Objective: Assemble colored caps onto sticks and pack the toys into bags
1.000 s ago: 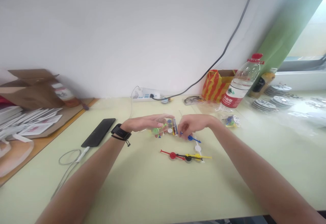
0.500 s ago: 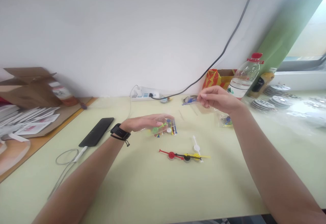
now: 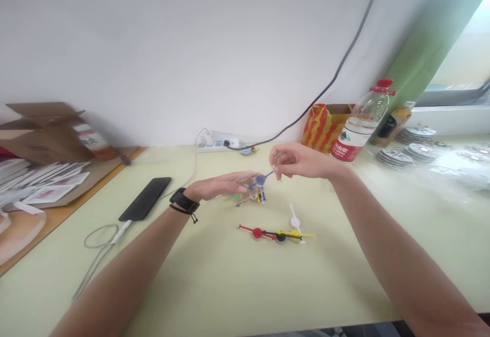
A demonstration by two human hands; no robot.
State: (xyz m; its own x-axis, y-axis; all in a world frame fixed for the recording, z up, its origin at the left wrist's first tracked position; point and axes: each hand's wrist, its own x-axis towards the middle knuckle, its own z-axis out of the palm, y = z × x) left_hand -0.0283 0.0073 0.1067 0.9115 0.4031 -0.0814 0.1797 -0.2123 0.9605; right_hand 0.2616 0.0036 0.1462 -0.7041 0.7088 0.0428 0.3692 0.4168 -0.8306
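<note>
A clear plastic bag (image 3: 236, 197) with small coloured parts inside is held in my left hand (image 3: 220, 186), which wears a black watch. My right hand (image 3: 285, 162) pinches one end of a blue pointer (image 3: 261, 180) with thumb and fingers. The pointer's other end is at the bag's opening, close to my left thumb. On the table in front lie a red pointer (image 3: 257, 233), a black pointer (image 3: 280, 237), a yellow pointer (image 3: 294, 234) and a white pointer (image 3: 295, 222). The red, black and yellow ones overlap in a row.
A black phone (image 3: 145, 199) with a white cable lies at the left. Behind are a power strip (image 3: 216, 142), a red-and-yellow bag (image 3: 321, 127) and a large water bottle (image 3: 358, 125). Stacked discs (image 3: 395, 158) stand at the right, a cardboard box (image 3: 42, 135) far left.
My right hand has moved left and slightly down, bringing the blue pointer from the back right to the plastic bag. My left hand has barely moved.
</note>
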